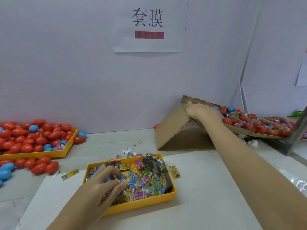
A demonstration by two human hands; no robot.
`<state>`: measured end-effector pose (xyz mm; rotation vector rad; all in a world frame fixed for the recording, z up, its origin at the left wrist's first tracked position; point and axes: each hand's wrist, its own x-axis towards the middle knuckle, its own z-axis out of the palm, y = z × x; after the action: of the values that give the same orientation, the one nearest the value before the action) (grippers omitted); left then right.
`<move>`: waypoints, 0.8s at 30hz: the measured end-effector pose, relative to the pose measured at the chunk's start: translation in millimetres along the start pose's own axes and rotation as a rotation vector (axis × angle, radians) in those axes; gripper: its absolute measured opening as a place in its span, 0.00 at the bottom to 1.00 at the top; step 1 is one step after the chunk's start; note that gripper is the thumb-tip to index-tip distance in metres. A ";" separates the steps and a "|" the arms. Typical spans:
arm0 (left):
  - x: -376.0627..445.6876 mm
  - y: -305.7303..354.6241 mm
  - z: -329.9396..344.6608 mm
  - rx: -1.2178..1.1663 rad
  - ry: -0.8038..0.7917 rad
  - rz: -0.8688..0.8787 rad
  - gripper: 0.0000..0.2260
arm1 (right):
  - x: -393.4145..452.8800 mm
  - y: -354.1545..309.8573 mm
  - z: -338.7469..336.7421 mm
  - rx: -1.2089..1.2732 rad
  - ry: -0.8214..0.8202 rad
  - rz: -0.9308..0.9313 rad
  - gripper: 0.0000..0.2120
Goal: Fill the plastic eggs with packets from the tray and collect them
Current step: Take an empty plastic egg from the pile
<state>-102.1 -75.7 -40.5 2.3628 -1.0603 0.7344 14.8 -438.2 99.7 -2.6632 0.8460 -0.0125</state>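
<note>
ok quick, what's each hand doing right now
Left hand: pinching a packet over the tray.
Right hand: at the cardboard box; grip unclear.

1. There is 1 view, from a wide-angle camera on the person's head, looking forward and down across a pale grey tabletop (207, 188) toward a plain lilac back wall (66, 63).
2. It sits close: both forearms enter from the bottom edge, and the small yellow plastic tray of printed packets (166, 195) lies just below centre.
3. Straight lines bow near the edges.
4. A white paper sign with black characters (149, 25) hangs top centre, so the camera faces the wall almost square on.
</note>
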 end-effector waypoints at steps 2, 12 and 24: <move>0.6 0.0 0.2 0.017 -0.010 0.024 0.27 | 24.3 18.6 -2.2 0.071 -0.042 -0.068 0.25; 4.2 9.1 -8.2 0.054 -0.043 0.038 0.30 | 37.0 52.6 -10.7 -0.039 0.105 -0.076 0.27; 2.2 -11.3 -23.5 0.029 0.081 -0.411 0.19 | -111.5 -18.8 56.7 0.428 0.484 -0.556 0.20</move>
<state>-98.7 -56.2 -23.3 2.4389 -0.5055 0.6840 -60.0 -343.1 63.1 -2.4075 0.1561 -0.8925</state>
